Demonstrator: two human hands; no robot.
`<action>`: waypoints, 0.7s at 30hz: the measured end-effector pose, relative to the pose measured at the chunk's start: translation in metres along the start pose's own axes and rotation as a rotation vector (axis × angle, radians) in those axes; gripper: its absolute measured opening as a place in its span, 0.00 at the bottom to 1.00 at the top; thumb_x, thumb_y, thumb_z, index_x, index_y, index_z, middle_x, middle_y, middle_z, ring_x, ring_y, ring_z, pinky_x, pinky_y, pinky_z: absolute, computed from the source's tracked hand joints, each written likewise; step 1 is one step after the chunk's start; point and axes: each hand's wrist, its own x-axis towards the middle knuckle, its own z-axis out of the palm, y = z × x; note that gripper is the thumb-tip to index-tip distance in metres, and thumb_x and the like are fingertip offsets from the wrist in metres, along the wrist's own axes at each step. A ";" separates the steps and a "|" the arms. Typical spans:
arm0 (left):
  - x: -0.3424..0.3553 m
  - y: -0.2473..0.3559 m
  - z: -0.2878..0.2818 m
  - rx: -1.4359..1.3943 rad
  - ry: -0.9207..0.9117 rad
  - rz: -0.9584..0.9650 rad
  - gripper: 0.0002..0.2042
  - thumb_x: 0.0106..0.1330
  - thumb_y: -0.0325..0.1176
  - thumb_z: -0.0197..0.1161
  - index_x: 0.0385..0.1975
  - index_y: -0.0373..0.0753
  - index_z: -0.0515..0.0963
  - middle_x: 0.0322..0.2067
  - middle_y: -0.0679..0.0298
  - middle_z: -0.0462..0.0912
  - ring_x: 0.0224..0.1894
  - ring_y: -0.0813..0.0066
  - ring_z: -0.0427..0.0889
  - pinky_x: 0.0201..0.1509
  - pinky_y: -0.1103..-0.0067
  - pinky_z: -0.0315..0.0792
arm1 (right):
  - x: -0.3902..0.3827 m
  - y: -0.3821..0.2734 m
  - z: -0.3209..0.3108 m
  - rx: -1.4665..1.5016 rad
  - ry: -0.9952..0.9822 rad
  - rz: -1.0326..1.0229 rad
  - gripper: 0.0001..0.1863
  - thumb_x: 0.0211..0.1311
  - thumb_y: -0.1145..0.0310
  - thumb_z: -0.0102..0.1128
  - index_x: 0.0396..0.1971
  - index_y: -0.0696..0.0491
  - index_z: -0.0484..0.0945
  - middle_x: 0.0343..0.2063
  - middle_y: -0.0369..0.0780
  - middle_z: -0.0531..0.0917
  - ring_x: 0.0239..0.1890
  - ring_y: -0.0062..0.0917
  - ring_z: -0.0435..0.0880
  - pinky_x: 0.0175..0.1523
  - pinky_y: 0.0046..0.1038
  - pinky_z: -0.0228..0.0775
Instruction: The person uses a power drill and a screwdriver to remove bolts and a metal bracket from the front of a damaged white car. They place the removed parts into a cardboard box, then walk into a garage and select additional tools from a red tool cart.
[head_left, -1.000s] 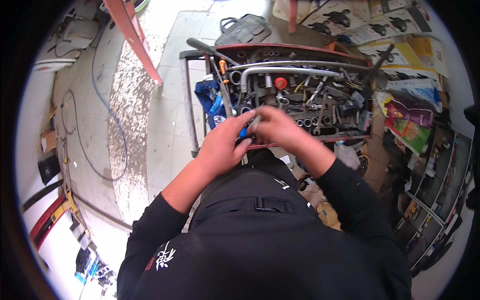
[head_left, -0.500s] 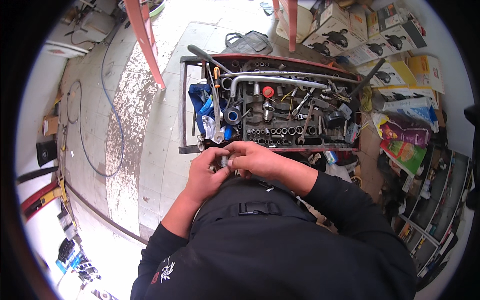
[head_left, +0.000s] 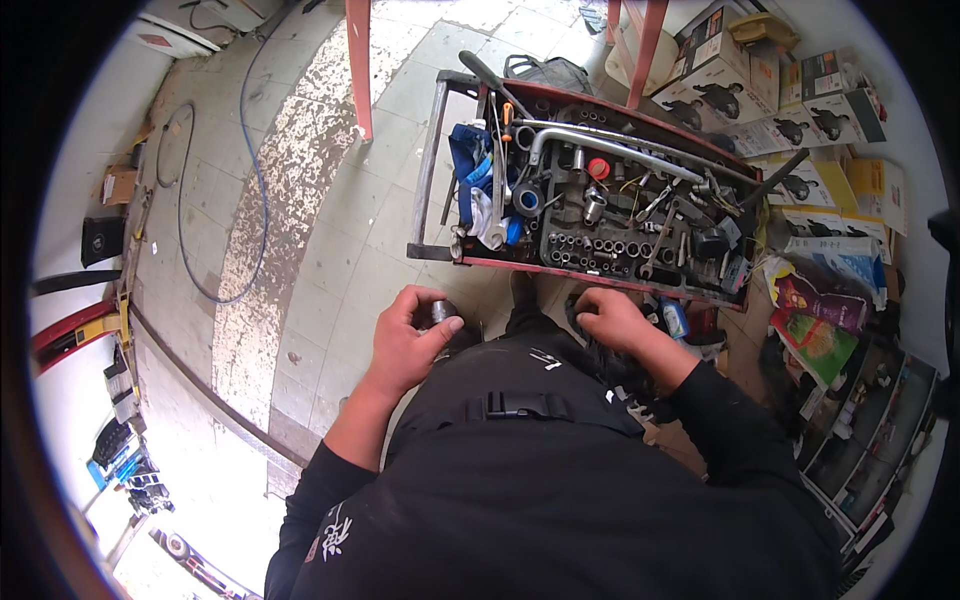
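Observation:
In front of my waist, my left hand (head_left: 408, 340) is closed round a small silver metal socket (head_left: 441, 311), its end showing between thumb and forefinger. Apart from it, to the right, my right hand (head_left: 612, 318) is closed, with the fingers curled under; what they hold, if anything, is hidden. Beyond both hands stands a red-framed tool tray (head_left: 600, 273) holding rows of sockets (head_left: 600, 246), several wrenches, a long bent silver bar (head_left: 610, 150), an orange-handled screwdriver (head_left: 508, 122) and a roll of tape (head_left: 528, 200).
Pink metal legs (head_left: 360, 80) rise beyond the tray. Printed cartons (head_left: 735, 85) are stacked at the far right, above plastic bags (head_left: 815, 335) and a shelf rack (head_left: 880, 430). A blue hose (head_left: 262, 200) lies over the tiled floor on the left.
My hands were together at the socket; now they are apart, the right one moved away rightward. The socket stays in my left hand. The view has shifted, so the tray appears farther right.

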 end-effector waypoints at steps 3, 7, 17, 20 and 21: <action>0.001 -0.005 -0.008 -0.029 -0.022 0.002 0.19 0.68 0.35 0.82 0.52 0.36 0.83 0.38 0.64 0.89 0.40 0.78 0.86 0.50 0.76 0.81 | 0.006 0.005 0.006 -0.104 0.141 0.026 0.13 0.64 0.66 0.67 0.44 0.56 0.89 0.43 0.51 0.92 0.49 0.49 0.92 0.56 0.47 0.84; 0.004 -0.003 -0.011 0.007 -0.063 0.011 0.19 0.68 0.34 0.82 0.53 0.36 0.82 0.38 0.65 0.89 0.40 0.78 0.85 0.49 0.76 0.81 | 0.048 -0.015 0.014 -0.309 0.366 -0.099 0.10 0.68 0.66 0.67 0.43 0.54 0.87 0.43 0.51 0.91 0.50 0.50 0.92 0.55 0.50 0.85; 0.005 -0.004 -0.007 -0.012 -0.067 0.030 0.19 0.68 0.33 0.82 0.53 0.35 0.82 0.36 0.67 0.86 0.38 0.80 0.81 0.46 0.77 0.79 | 0.100 -0.057 -0.006 -0.537 0.167 0.078 0.11 0.67 0.72 0.63 0.42 0.56 0.93 0.46 0.52 0.94 0.52 0.50 0.94 0.56 0.47 0.88; 0.004 -0.002 0.003 -0.008 -0.075 0.041 0.19 0.68 0.33 0.82 0.53 0.35 0.82 0.36 0.68 0.86 0.37 0.80 0.81 0.45 0.78 0.78 | 0.102 -0.058 -0.004 -0.546 0.148 0.057 0.11 0.67 0.72 0.64 0.42 0.56 0.93 0.46 0.52 0.94 0.52 0.50 0.94 0.57 0.46 0.88; 0.004 -0.002 0.006 0.013 -0.074 0.027 0.19 0.68 0.33 0.82 0.53 0.35 0.82 0.35 0.68 0.86 0.37 0.81 0.81 0.45 0.78 0.78 | 0.103 -0.057 -0.004 -0.542 0.159 0.040 0.11 0.67 0.72 0.64 0.42 0.56 0.93 0.46 0.52 0.94 0.52 0.50 0.94 0.57 0.46 0.88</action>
